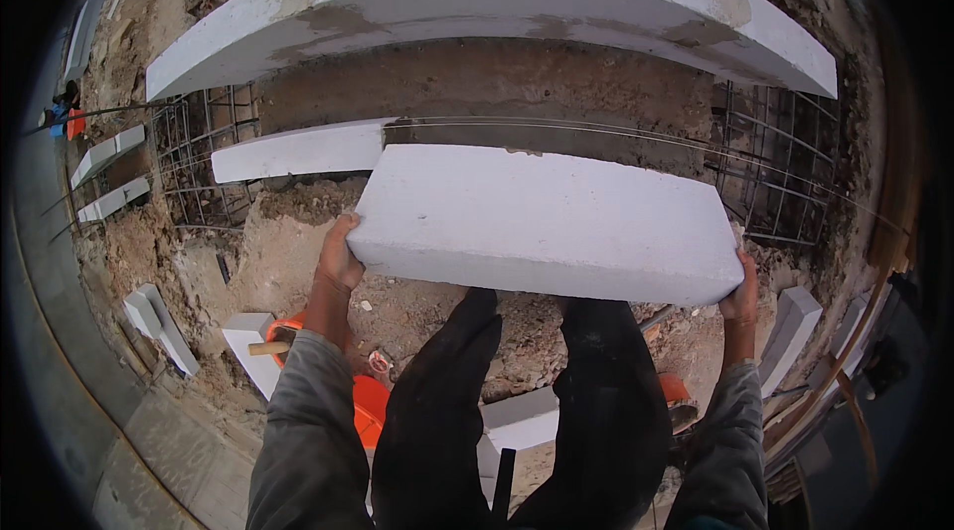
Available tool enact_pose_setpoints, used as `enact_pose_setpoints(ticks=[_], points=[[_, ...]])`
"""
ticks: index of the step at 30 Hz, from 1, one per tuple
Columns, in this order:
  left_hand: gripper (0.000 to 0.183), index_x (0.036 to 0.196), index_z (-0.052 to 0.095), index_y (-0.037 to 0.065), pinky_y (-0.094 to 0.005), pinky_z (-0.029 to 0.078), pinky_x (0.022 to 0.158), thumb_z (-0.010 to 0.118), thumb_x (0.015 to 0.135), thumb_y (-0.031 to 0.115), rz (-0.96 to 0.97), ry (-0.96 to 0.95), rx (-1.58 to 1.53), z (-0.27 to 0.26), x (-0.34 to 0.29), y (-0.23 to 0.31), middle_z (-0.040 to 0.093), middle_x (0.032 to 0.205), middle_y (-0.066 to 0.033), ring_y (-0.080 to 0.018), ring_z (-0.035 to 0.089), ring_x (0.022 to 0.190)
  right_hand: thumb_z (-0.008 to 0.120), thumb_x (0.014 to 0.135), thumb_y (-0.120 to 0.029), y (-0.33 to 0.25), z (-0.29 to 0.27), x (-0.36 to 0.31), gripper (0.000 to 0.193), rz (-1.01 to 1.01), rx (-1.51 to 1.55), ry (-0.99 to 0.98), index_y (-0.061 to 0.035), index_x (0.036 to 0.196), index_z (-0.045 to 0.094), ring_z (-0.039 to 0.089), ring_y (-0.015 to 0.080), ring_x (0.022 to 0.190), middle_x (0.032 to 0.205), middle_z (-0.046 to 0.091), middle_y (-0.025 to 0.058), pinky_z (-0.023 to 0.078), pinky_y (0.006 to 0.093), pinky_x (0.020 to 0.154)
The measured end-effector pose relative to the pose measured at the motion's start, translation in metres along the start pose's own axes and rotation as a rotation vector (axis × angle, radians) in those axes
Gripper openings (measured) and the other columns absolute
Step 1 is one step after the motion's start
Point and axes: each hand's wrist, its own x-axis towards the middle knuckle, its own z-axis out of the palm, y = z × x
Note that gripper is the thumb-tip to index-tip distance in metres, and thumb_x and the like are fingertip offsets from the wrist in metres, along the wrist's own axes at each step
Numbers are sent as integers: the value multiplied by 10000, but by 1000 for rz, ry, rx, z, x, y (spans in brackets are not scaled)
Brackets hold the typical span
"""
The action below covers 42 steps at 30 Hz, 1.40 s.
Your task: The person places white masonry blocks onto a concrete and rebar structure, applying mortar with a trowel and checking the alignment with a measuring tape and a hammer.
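Observation:
A long white building block (542, 217) hangs in front of my legs, held by its two ends. My left hand (341, 254) grips its left end, and my right hand (739, 290) grips its right end; the fingers under the block are partly hidden. Just beyond it, another white block (298, 151) lies at the left of a low footing, its right end close to the held block's far left corner. A thin string line (596, 133) runs across, over the grey mortar bed (646, 154) behind the held block.
A long row of white blocks (537, 3) stands across the far side. Steel rebar cages (204, 152) (780, 157) rise at both ends of the trench. Loose white blocks (159, 326) (790, 336), orange buckets (370, 409) and rubble (527, 351) lie around my feet.

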Motion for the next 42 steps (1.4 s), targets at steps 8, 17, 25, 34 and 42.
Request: enact_pose_setpoints(ticks=[8,17,25,34,42], points=[[639,1357,473,40,-481,415,1018,558,864,437,13,46,55,35,95,-32,548,1328,-158,-318,534,1223,541,950,-394,6,35,116,408,-33,-117,-45,-68,1187,607,635,230,1030,1133,668,81,485,360,922],[668,1351,475,26,-478,424,1010,537,864,478,-29,119,61,38,160,-49,554,1304,-170,-328,554,1190,520,930,-438,28,57,184,470,-24,-220,-15,-52,1193,574,647,263,946,1074,646,119,512,399,863],[622,1354,494,35,-459,477,981,506,929,488,58,164,94,34,193,-46,592,1269,-161,-308,596,1147,510,912,-466,45,75,211,534,-76,-271,27,-30,1217,557,639,302,981,1092,633,153,502,452,890],[650,1370,487,23,-437,441,1006,501,926,499,74,126,61,26,234,-55,564,1308,-171,-305,565,1172,437,959,-528,54,81,248,596,-54,-314,84,-41,1294,502,611,283,1027,1155,599,131,475,455,926],[744,1357,501,-66,-413,441,1001,551,919,533,171,251,119,31,255,-50,567,1328,-190,-294,558,1191,408,979,-592,62,69,282,674,-96,-259,70,-28,1338,493,596,301,1120,1275,579,164,459,442,982]])
